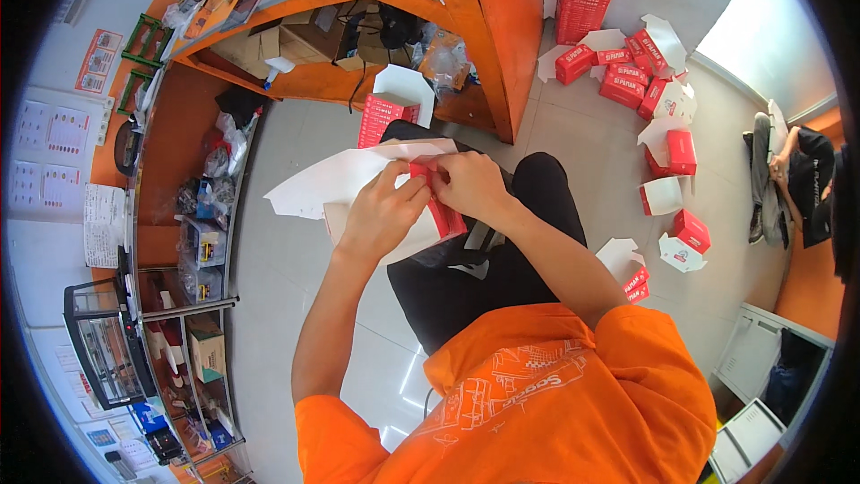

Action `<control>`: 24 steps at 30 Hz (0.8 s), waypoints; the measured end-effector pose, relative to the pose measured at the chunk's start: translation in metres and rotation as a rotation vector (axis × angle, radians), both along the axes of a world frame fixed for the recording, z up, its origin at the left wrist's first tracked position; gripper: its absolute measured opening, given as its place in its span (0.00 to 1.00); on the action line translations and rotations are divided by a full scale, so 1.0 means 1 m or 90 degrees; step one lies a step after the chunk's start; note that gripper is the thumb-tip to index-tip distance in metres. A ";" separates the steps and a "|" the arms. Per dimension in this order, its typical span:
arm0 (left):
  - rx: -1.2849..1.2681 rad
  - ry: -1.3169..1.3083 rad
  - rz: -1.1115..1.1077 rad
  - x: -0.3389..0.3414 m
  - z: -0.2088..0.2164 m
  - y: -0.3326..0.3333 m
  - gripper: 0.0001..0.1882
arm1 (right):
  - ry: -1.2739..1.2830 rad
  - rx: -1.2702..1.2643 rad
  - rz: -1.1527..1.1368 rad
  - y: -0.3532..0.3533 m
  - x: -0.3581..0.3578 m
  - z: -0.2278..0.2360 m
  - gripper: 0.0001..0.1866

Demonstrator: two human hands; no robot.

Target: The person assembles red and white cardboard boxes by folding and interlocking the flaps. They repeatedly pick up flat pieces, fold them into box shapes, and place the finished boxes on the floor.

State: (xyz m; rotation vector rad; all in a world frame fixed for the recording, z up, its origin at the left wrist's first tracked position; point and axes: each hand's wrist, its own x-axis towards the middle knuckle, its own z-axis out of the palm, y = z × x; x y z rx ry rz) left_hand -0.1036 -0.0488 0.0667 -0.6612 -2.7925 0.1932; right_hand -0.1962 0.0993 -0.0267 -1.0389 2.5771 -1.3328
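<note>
A partly folded red-and-white cardboard box [333,173] rests over my lap, its long white flap stretching out to the left. My left hand [383,212] pinches a red edge panel of it from the left. Just beside it, my right hand [468,185] grips the same red part from the right, fingertips almost meeting those of the left. Some of the fingertips and the folded joint between them are hidden. Beyond my knees a stack of red boxes [387,116] with a raised white flap stands on the floor.
A tall stack of red boxes [580,13] and several scattered red boxes [625,85] lie at the back right. An orange counter [502,45] stands ahead, a cluttered shelf rack [184,312] on the left. Another person [802,175] is at the far right, near a white cabinet [751,345].
</note>
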 end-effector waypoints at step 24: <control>0.197 0.170 0.398 0.045 -0.021 -0.004 0.15 | -0.137 -0.227 -0.009 0.017 0.027 0.010 0.10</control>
